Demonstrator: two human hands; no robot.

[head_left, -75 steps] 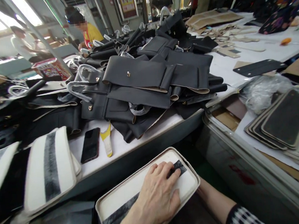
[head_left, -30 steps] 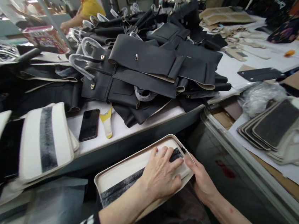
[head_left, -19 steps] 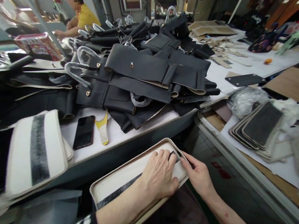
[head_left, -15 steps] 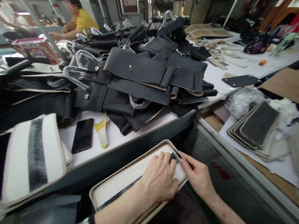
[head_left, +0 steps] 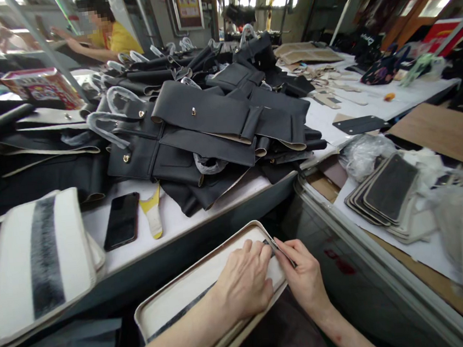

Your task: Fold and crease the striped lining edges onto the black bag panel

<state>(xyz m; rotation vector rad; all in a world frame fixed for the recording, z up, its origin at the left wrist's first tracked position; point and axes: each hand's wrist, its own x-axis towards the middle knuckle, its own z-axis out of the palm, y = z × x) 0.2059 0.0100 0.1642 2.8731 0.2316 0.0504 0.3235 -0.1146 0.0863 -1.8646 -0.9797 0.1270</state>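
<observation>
A cream panel [head_left: 175, 306] with a raised rim and a dark strip along its middle lies tilted in front of me, below the table edge. My left hand [head_left: 243, 284] rests on its right half, fingers laid flat, the tips at the strip's end. Thumb and fingers of my right hand [head_left: 304, 276] pinch the dark strip's end [head_left: 272, 245] at the panel's right edge. Both hands touch there.
On the white table are a black phone [head_left: 121, 220], a cream-yellow tool [head_left: 152, 214] and a pile of black leather pieces [head_left: 209, 120]. A white panel with a grey stripe [head_left: 38, 265] lies left. Dark pads [head_left: 386, 190] are stacked right. A person in yellow [head_left: 115, 35] works behind.
My right hand came in from below and closed on the strip's end at the panel's right edge. My left hand stayed on the panel, its fingers drawn in toward the same spot.
</observation>
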